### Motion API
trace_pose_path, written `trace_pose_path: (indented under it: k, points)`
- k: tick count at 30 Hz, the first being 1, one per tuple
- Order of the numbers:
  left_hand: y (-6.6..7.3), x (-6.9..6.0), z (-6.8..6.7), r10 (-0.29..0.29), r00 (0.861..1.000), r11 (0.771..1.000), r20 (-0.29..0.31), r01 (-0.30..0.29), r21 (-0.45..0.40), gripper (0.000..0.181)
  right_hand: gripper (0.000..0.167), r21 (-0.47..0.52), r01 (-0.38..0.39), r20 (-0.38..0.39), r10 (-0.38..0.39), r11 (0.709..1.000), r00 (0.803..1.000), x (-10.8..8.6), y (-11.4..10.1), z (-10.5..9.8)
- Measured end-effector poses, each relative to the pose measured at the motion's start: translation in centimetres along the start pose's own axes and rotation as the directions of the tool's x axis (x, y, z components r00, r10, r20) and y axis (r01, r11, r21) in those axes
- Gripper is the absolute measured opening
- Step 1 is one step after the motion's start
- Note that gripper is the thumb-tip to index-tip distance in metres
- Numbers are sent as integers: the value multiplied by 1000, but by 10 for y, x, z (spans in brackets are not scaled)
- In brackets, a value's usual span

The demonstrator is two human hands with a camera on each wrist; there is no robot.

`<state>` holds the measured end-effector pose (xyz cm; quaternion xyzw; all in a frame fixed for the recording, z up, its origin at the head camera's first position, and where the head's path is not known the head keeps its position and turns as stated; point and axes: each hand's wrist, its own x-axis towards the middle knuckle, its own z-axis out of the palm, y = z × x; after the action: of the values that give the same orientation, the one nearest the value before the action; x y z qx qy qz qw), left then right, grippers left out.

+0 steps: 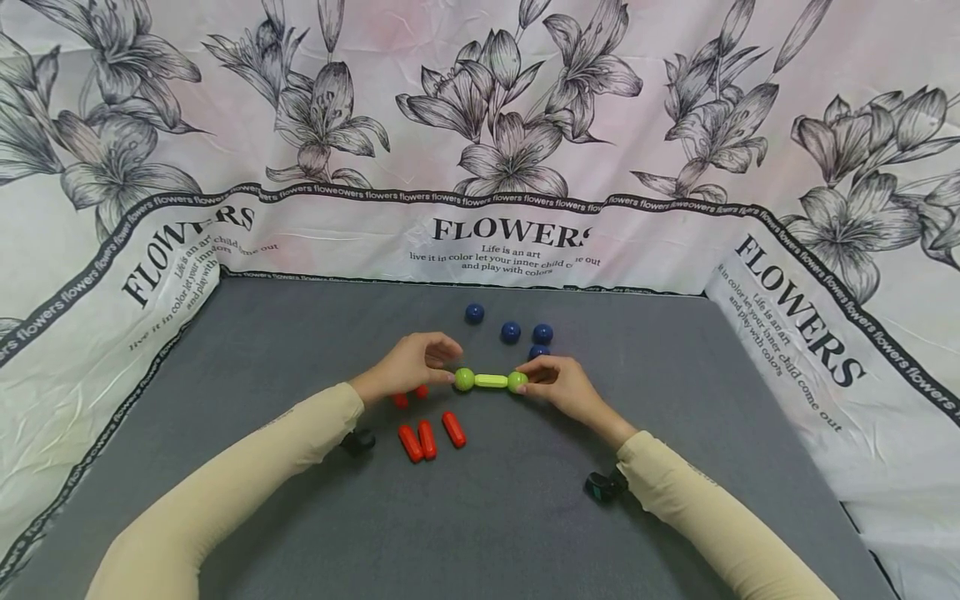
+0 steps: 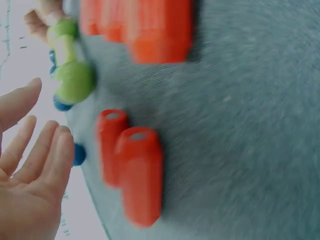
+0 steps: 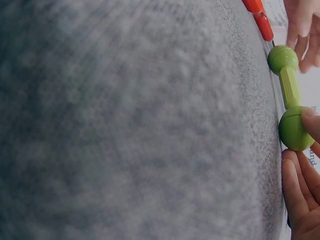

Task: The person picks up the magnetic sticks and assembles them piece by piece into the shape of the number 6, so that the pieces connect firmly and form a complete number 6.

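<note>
A yellow-green rod [image 1: 491, 381] joins two green balls into a dumbbell shape above the grey table. My right hand [image 1: 561, 385] pinches the right-hand green ball [image 3: 295, 129] between thumb and fingers. Beside the other green ball [image 1: 464, 380] is my left hand [image 1: 411, 364], its thumb and fingers spread apart. The left wrist view shows the left hand [image 2: 37, 172] with extended fingers and nothing between them; whether its thumb tip touches the ball I cannot tell.
Several red rods [image 1: 427, 439] lie nearer me, below the left hand. More red pieces [image 1: 401, 401] are partly hidden under that hand. Several blue balls [image 1: 511, 332] sit farther back, one close behind the right hand. A flower-printed cloth [image 1: 510, 237] borders the table [image 1: 525, 517].
</note>
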<state>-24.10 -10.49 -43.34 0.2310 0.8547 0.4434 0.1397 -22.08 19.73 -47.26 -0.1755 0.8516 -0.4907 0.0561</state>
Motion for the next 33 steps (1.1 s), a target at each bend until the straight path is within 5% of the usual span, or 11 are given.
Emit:
trace_pose_path:
  k: [6,11,19,33]
  points:
    - [1,-16,-14,-20,988,999,-151,26,35,42,30,3,16,-4,-16,1000,1000,-1,0,0]
    - [-11,-33,-10,-67,968,994,-242,86,69,44,30,4,9,-8,-9,1000,1000,-1,0,0]
    - [-29,-46,6,-122,943,983,-309,158,95,45,30,8,11,-5,-11,1000,1000,-1,2,1]
    - [-31,-49,12,-128,933,972,-335,186,145,42,28,-1,0,-2,0,1000,1000,0,1,1]
